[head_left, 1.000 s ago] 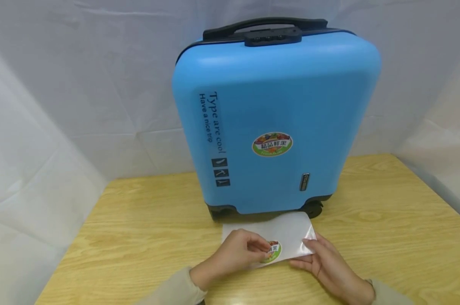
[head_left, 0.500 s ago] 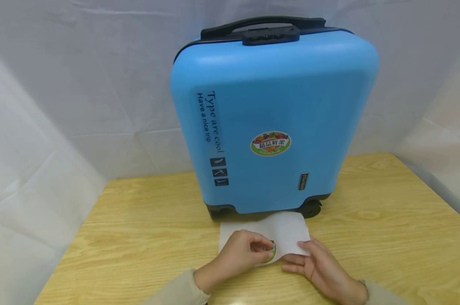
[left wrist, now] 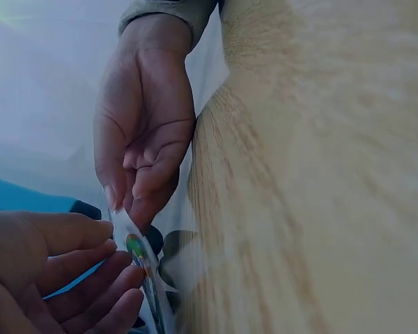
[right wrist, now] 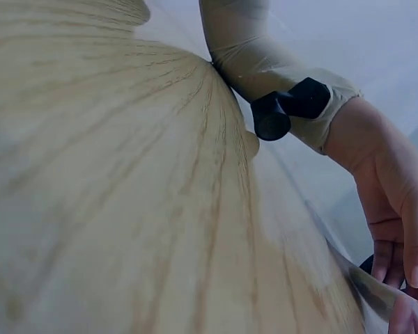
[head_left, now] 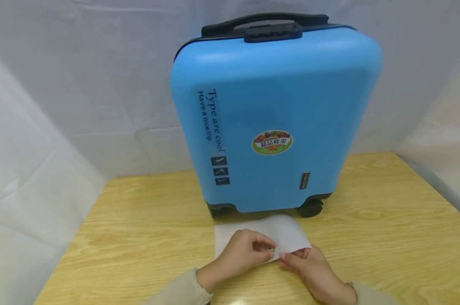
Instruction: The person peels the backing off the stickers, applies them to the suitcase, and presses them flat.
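Sheet (head_left: 265, 227) lies long from left to right before the blue suitcase (head_left: 279, 101); its sticker (left wrist: 134, 245) is just at the fingertips of the left hand (head_left: 242, 253), the nearer one, though I cannot tell if they pinch it; the right hand (head_left: 314, 271) pinches the sheet's edge.

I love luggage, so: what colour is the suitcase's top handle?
The top handle is black, best seen in the head view.

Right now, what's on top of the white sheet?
A green-edged sticker shows there, mostly hidden in the head view by the left grip. The right grip pinches the white sheet. Whatever both cover, and whether the sticker is fully stuck down, can't be seen.
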Demonstrator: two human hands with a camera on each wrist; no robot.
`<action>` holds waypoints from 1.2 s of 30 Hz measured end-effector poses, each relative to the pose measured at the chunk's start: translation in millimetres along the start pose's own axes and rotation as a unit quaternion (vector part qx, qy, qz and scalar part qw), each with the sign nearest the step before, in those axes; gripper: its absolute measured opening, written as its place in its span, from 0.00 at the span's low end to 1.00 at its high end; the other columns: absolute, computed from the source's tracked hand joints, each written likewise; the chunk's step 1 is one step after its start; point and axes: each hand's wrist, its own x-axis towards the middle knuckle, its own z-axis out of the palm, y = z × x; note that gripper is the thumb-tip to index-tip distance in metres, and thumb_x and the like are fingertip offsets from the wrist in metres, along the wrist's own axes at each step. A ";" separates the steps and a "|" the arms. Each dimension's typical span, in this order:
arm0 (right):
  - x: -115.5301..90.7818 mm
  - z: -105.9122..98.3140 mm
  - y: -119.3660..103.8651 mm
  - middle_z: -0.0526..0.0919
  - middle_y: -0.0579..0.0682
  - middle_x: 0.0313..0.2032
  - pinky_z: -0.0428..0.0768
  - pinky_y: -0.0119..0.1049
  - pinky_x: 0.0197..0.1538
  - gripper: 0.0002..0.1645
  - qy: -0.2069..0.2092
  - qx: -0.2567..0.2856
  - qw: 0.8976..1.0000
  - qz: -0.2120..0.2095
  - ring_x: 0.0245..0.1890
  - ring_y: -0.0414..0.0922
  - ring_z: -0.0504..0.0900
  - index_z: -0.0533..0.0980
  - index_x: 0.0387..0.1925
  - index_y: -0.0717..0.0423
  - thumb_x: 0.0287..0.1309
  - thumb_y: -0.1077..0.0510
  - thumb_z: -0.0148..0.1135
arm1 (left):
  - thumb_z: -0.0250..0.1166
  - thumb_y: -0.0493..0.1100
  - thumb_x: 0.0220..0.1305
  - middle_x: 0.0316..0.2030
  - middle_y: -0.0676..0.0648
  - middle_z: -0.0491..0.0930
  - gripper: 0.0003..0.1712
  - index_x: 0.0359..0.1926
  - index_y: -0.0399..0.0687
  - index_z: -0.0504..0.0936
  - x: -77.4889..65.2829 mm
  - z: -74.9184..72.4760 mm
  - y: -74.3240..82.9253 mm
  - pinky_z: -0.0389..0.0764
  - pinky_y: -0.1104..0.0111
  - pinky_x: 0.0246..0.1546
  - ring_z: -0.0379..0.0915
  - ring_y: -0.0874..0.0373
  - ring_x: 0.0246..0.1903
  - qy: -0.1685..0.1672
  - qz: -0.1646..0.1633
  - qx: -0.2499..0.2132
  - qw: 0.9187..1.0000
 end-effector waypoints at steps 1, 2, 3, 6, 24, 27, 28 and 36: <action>0.1 0.5 0.6 0.84 0.49 0.28 0.81 0.32 0.43 0.06 0.001 0.006 1.000 -0.004 0.34 0.40 0.84 0.73 0.36 0.67 0.60 0.66 0.58 | 0.67 0.36 0.54 0.32 0.52 0.85 0.08 0.37 0.46 0.88 0.6 0.3 -0.2 0.77 0.77 0.30 0.77 0.70 0.26 0.003 0.005 0.006 1.000; 0.4 1.0 1.0 0.84 0.50 0.29 0.82 0.32 0.43 0.05 0.001 0.014 1.000 -0.010 0.35 0.40 0.84 0.73 0.37 0.68 0.60 0.67 0.56 | 0.67 0.35 0.54 0.31 0.53 0.85 0.08 0.36 0.46 0.88 1.1 0.7 -0.4 0.77 0.77 0.30 0.76 0.70 0.26 0.007 0.008 0.014 1.000; 0.6 1.4 1.3 0.85 0.51 0.29 0.82 0.32 0.43 0.04 0.004 0.014 1.000 -0.012 0.34 0.40 0.85 0.74 0.35 0.68 0.60 0.68 0.56 | 0.67 0.35 0.54 0.30 0.53 0.85 0.08 0.35 0.46 0.88 1.3 0.9 -0.5 0.77 0.78 0.30 0.76 0.70 0.26 0.011 0.012 0.020 1.000; 1.2 2.5 2.1 0.85 0.52 0.33 0.82 0.33 0.42 0.07 0.010 0.011 1.000 -0.019 0.36 0.41 0.85 0.73 0.39 0.71 0.61 0.68 0.53 | 0.67 0.35 0.52 0.29 0.53 0.85 0.07 0.34 0.46 0.88 1.3 1.2 -0.3 0.77 0.78 0.29 0.76 0.71 0.25 0.022 0.016 0.035 0.999; -1.0 2.8 1.3 0.84 0.52 0.35 0.82 0.34 0.44 0.13 0.021 0.022 0.999 -0.013 0.37 0.40 0.84 0.70 0.45 0.74 0.62 0.67 0.54 | 0.70 0.38 0.53 0.32 0.53 0.86 0.03 0.30 0.48 0.88 -0.4 0.8 1.5 0.76 0.78 0.30 0.76 0.72 0.27 0.031 0.020 0.040 0.998; -1.5 1.8 1.8 0.84 0.52 0.35 0.82 0.33 0.44 0.09 0.015 0.030 0.999 -0.018 0.36 0.40 0.84 0.71 0.41 0.71 0.62 0.67 0.54 | 0.70 0.39 0.53 0.32 0.53 0.86 0.02 0.30 0.48 0.89 -0.4 0.4 1.8 0.77 0.79 0.31 0.76 0.72 0.28 0.031 0.018 0.038 0.999; -1.6 1.5 1.9 0.84 0.52 0.34 0.82 0.33 0.44 0.08 0.012 0.031 0.999 -0.020 0.36 0.40 0.84 0.71 0.40 0.70 0.62 0.67 0.54 | 0.70 0.39 0.53 0.32 0.53 0.86 0.02 0.30 0.48 0.89 -0.4 0.3 1.8 0.77 0.79 0.31 0.77 0.72 0.28 0.031 0.014 0.036 0.999; -3.1 3.4 0.5 0.84 0.52 0.34 0.81 0.33 0.45 0.10 0.012 0.032 0.999 -0.015 0.36 0.40 0.84 0.71 0.41 0.70 0.60 0.66 0.57 | 0.71 0.40 0.53 0.29 0.54 0.85 0.03 0.31 0.47 0.89 -2.0 1.3 3.4 0.77 0.78 0.30 0.76 0.72 0.26 0.027 -0.006 0.018 0.999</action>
